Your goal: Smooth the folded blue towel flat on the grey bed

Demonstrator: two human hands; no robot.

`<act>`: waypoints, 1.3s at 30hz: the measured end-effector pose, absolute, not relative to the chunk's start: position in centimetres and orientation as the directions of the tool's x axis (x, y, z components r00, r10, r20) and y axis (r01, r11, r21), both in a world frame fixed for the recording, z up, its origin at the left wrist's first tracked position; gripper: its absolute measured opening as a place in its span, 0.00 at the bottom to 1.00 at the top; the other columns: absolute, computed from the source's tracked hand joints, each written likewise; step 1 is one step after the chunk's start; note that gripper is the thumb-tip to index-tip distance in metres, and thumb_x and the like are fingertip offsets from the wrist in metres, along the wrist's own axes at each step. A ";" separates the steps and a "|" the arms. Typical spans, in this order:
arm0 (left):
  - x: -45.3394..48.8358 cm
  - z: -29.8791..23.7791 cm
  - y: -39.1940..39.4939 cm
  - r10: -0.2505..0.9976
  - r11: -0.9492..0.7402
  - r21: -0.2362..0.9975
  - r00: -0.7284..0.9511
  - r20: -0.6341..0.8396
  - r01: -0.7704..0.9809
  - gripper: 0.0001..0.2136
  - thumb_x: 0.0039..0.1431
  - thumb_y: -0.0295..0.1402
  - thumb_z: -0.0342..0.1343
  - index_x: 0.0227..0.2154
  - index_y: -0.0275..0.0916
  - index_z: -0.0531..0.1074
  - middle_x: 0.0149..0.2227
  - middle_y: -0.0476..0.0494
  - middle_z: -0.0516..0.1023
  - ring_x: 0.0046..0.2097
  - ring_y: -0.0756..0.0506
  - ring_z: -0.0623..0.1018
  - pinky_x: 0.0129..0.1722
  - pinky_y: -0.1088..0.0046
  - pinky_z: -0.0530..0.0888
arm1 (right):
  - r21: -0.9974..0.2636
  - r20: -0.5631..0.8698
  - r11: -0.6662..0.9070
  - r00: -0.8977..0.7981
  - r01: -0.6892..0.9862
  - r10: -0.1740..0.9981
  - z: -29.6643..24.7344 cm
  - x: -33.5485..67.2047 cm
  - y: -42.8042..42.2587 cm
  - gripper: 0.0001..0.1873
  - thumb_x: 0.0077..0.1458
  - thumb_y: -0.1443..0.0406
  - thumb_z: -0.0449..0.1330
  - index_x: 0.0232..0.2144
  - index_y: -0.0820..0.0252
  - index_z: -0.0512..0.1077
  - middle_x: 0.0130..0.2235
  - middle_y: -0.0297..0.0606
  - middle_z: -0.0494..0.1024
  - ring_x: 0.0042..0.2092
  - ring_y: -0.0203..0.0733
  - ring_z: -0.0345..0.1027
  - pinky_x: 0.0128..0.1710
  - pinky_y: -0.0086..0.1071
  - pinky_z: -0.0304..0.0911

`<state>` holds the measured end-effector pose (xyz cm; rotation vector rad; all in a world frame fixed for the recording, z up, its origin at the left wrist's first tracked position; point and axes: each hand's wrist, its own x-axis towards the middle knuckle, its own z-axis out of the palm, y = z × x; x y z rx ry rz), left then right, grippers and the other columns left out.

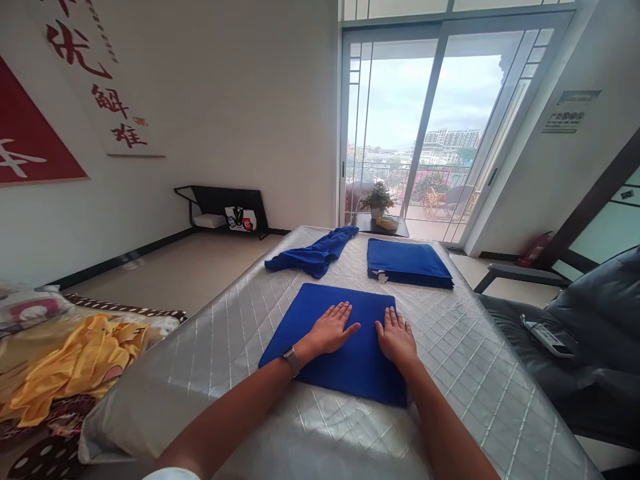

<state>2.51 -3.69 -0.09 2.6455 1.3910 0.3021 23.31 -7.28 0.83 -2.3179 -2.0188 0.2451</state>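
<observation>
A folded blue towel (305,320) lies flat on the silver quilted mattress (240,333) in front of me. My left hand (331,328) rests on it with fingers stretched out flat; a watch is on that wrist. My right hand (397,337) lies flat on the towel's right part, fingers together and extended. Neither hand holds anything. Farther back, a second blue towel (407,262) sits neatly folded on the right, and a crumpled blue towel (316,253) lies on the left.
A yellow cloth (80,360) sits on patterned bedding at the left. A dark massage chair (575,333) with a remote stands at the right. A potted plant (377,199) on a small table stands before the glass balcony door.
</observation>
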 end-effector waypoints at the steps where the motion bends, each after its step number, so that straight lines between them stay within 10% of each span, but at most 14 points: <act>1: 1.3 0.0 -3.5 0.842 -0.538 0.212 0.530 0.102 0.815 0.37 0.69 0.56 0.28 0.69 0.35 0.51 0.71 0.38 0.50 0.71 0.42 0.49 0.69 0.60 0.47 | -0.148 -0.082 -0.142 0.131 0.979 0.988 0.8 23.3 -7.3 0.36 0.68 0.53 0.34 0.71 0.68 0.43 0.73 0.41 0.41 0.72 0.47 0.34 0.69 0.44 0.33; 10: -7.3 -0.9 -2.6 0.950 -0.307 0.156 0.293 0.108 0.939 0.41 0.67 0.58 0.25 0.68 0.27 0.50 0.71 0.33 0.48 0.71 0.39 0.49 0.69 0.59 0.47 | -0.102 -0.070 -0.150 0.143 0.983 0.987 1.1 23.1 -7.3 0.36 0.68 0.53 0.35 0.71 0.68 0.43 0.73 0.40 0.42 0.72 0.47 0.35 0.69 0.43 0.34; 39: -7.4 -1.9 -1.9 0.951 -0.296 0.229 0.263 0.165 0.927 0.38 0.69 0.55 0.29 0.68 0.28 0.52 0.70 0.29 0.51 0.70 0.37 0.53 0.68 0.55 0.52 | -0.067 -0.029 -0.144 0.142 0.987 0.989 0.8 23.2 -7.6 0.35 0.68 0.55 0.35 0.71 0.69 0.44 0.72 0.41 0.44 0.72 0.47 0.36 0.69 0.43 0.34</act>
